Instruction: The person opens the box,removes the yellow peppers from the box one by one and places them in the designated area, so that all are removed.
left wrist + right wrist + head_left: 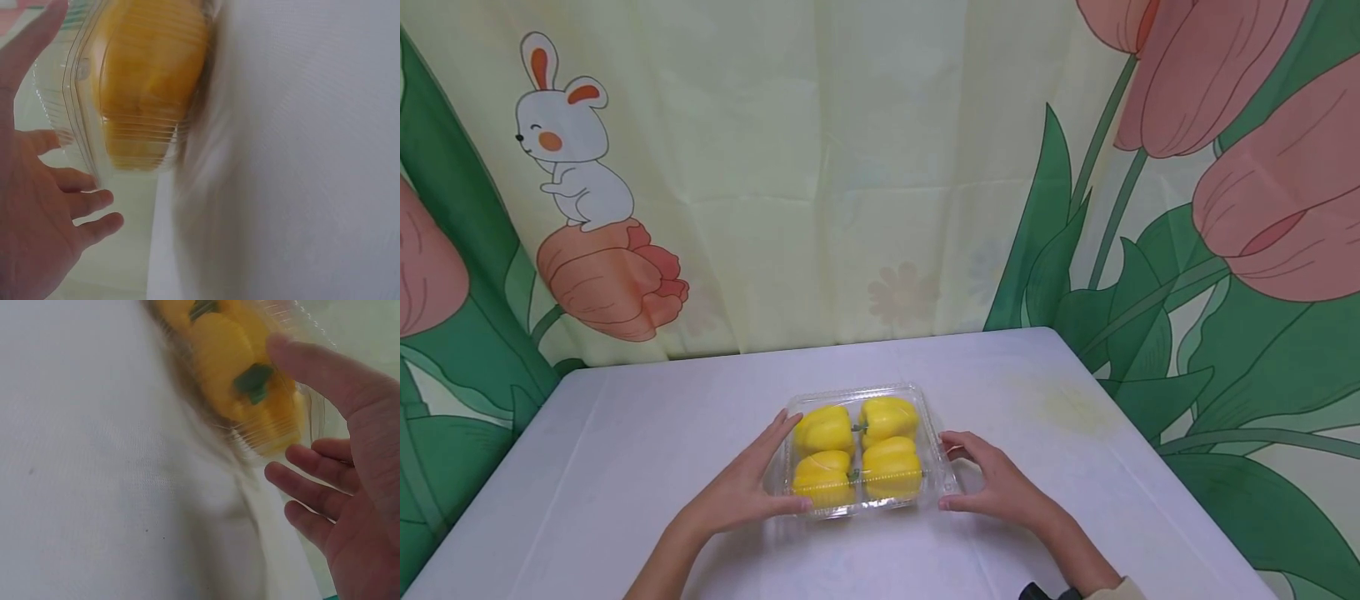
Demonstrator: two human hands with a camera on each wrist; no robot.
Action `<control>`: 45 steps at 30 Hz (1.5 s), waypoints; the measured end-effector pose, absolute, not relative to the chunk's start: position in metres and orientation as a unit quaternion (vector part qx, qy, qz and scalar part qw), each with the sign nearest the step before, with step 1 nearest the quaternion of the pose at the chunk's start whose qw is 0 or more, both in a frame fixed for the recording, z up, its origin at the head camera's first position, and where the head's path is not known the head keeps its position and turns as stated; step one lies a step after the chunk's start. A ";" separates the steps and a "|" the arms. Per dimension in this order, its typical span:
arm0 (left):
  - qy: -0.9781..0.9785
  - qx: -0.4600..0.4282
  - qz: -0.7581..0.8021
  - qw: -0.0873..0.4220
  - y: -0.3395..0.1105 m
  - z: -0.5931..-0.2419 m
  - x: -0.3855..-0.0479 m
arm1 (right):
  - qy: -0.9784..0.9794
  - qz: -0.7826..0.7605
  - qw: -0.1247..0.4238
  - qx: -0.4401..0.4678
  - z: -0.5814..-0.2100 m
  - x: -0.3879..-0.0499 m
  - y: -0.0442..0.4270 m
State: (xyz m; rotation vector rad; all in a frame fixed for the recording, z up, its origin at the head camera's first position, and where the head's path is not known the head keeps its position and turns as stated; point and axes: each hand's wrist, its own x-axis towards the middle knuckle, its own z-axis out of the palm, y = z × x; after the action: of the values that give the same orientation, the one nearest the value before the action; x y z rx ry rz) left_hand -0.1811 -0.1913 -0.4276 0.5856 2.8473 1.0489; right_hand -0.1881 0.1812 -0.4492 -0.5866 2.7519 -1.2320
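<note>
A clear plastic clamshell box [857, 510] holds several yellow bell peppers [891, 468] and rests on the white table. The left hand [747, 482] is at the box's left side, fingers spread at the edge and thumb near the front corner. In the left wrist view, the left hand [37, 212] has loosely spread fingers, some against the lid's rim. On the right side, the right hand [996, 483] has its thumb and fingers apart beside the box edge. Green stems [253, 381] show through the plastic in the right wrist view, where the right hand's fingers look relaxed.
A white cloth covers the table [662, 433]. Behind it hangs a pale curtain [820, 208] printed with tulips and a rabbit. A dark strap or device [1047, 592] shows at the right wrist, by a beige sleeve [1116, 590].
</note>
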 end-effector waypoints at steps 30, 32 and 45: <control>0.932 0.182 0.312 0.017 -0.184 -0.428 -0.178 | 0.848 -0.500 0.097 -0.146 -0.445 -0.186 0.177; 0.932 0.185 0.311 0.016 -0.184 -0.427 -0.178 | 0.845 -0.505 0.099 -0.148 -0.445 -0.187 0.177; 0.932 0.188 0.308 0.016 -0.185 -0.424 -0.177 | 0.840 -0.507 0.113 -0.157 -0.445 -0.190 0.179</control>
State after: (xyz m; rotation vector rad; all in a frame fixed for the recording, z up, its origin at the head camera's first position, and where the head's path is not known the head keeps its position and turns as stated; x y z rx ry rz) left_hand -0.1773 -0.1847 -0.4244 0.5860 2.9005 0.9582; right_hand -0.1903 0.1790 -0.4448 -0.4592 2.4640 -1.4889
